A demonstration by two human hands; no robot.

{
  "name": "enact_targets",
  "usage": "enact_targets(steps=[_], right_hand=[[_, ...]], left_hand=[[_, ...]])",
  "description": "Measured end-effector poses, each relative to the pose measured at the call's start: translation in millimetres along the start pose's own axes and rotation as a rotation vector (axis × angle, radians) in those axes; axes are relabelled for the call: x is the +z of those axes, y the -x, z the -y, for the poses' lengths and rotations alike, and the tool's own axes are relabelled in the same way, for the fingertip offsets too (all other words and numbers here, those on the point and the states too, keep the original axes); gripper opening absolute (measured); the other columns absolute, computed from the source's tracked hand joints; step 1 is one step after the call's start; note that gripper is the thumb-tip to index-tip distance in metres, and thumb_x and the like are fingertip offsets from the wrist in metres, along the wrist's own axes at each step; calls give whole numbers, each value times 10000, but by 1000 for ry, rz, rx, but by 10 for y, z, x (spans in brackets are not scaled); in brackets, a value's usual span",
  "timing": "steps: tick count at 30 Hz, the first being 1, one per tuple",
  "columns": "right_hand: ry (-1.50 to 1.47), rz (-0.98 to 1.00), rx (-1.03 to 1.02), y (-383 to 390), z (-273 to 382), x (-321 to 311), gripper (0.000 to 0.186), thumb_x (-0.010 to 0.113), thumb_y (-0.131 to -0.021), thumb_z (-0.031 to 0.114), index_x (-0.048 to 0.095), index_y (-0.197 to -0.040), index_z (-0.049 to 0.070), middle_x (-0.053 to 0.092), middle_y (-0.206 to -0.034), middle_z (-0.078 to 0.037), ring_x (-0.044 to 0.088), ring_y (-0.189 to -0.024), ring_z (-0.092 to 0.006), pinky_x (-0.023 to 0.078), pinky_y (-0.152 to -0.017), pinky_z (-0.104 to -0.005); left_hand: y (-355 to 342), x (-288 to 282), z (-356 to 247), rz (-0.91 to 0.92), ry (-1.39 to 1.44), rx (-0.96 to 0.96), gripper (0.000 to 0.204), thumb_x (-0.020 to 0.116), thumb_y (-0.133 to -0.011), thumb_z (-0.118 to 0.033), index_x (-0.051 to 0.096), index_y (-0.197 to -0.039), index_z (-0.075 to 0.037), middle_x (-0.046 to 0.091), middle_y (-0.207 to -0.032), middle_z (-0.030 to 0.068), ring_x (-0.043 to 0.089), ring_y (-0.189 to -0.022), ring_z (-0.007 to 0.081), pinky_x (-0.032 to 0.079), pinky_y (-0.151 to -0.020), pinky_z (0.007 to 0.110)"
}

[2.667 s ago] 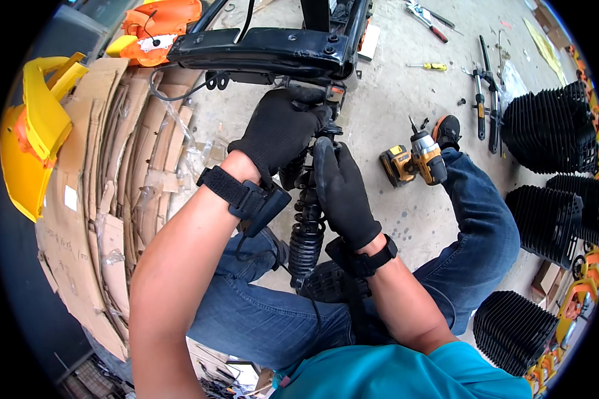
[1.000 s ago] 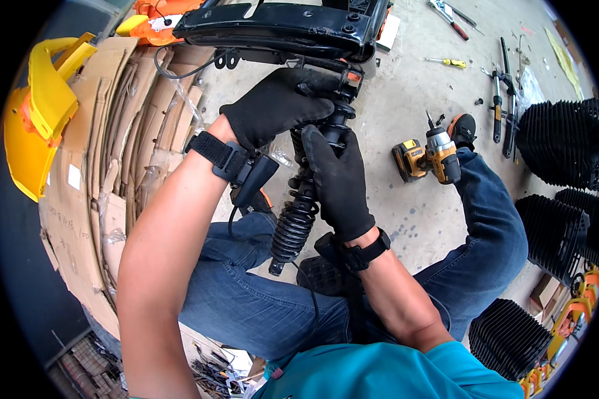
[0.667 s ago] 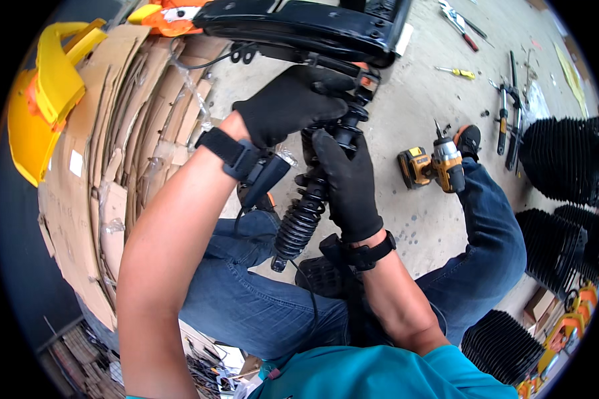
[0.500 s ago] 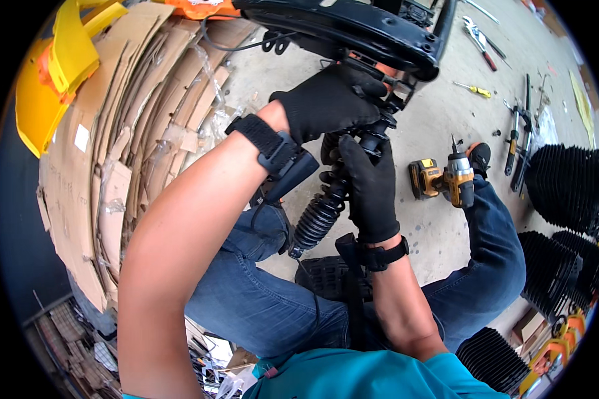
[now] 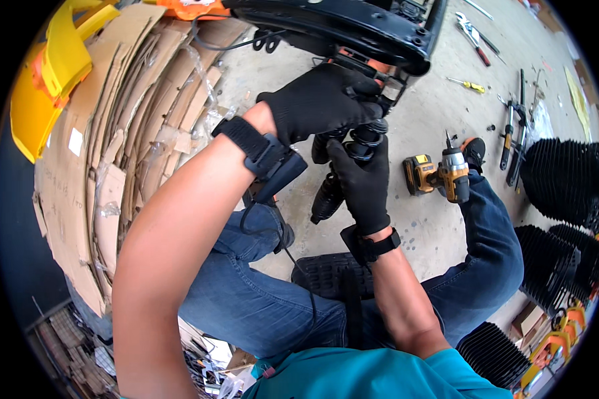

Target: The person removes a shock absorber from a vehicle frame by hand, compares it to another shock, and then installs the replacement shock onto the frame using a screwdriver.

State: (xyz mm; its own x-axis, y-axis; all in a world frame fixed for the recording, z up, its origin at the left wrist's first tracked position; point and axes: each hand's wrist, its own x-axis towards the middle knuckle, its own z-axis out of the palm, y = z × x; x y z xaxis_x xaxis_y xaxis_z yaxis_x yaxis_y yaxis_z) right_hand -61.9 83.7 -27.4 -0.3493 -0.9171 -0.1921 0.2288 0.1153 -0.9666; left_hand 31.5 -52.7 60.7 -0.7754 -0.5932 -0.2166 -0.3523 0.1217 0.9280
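Observation:
Two black coil-spring shock absorbers hang close together under a black metal frame (image 5: pixel 339 30). The nearer one (image 5: pixel 327 198) slants down toward me, while the other shock absorber (image 5: pixel 367 141) shows between my gloved hands. My left hand (image 5: pixel 323 103), in a black knit glove, is closed around the upper end just below the frame. My right hand (image 5: pixel 364 179), gloved too, wraps around the shock absorbers lower down, its thumb pointing up along the coils. My fingers hide most of the upper ends and their joint with the frame.
A cordless impact driver (image 5: pixel 439 176) stands on the concrete right of my hands. Farther right lie a yellow screwdriver (image 5: pixel 469 85), an adjustable wrench (image 5: pixel 469 33) and long-handled tools (image 5: pixel 512 136). Stacked cardboard (image 5: pixel 113 133) fills the left; black ribbed parts (image 5: pixel 562 183) stand at right.
The spring's lower end has swung up and away from me, looking shorter now. My right hand has moved slightly left and forward with it. My left hand stays near the frame.

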Motion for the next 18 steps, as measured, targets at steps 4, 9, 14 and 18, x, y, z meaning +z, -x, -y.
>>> enact_targets(steps=[4,9,14,18], right_hand=[[32,-30,-55,85,106,5,420,724,-893,176,503,-1220,34,673,-997,-67,643,-846,-129,519,-728,-298],[90,-67,-68,153,191,-19,350,624,-966,248,511,-1195,10,641,-1032,-140,627,-902,-190,497,-777,-358],[-11,-52,-88,85,319,-9,316,576,-992,267,511,-1147,-1,588,-947,-125,553,-781,-195,468,-729,-363],[3,-67,-74,39,302,-27,301,564,-999,252,508,-1144,-6,603,-933,-121,564,-788,-183,470,-723,-348]], left_hand=[[43,18,-59,6,75,-60,453,709,-894,-136,597,-1307,12,700,-1156,92,648,-1019,131,508,-931,273],[112,58,-166,-85,26,13,409,701,-910,-174,627,-1268,9,706,-1092,71,656,-956,135,529,-870,276],[57,128,-179,-188,-46,7,370,693,-922,-232,663,-1222,-17,707,-1061,52,643,-925,117,513,-828,276],[16,173,-162,-225,-34,3,358,684,-936,-232,664,-1227,-25,704,-1066,41,634,-947,108,499,-844,265]])
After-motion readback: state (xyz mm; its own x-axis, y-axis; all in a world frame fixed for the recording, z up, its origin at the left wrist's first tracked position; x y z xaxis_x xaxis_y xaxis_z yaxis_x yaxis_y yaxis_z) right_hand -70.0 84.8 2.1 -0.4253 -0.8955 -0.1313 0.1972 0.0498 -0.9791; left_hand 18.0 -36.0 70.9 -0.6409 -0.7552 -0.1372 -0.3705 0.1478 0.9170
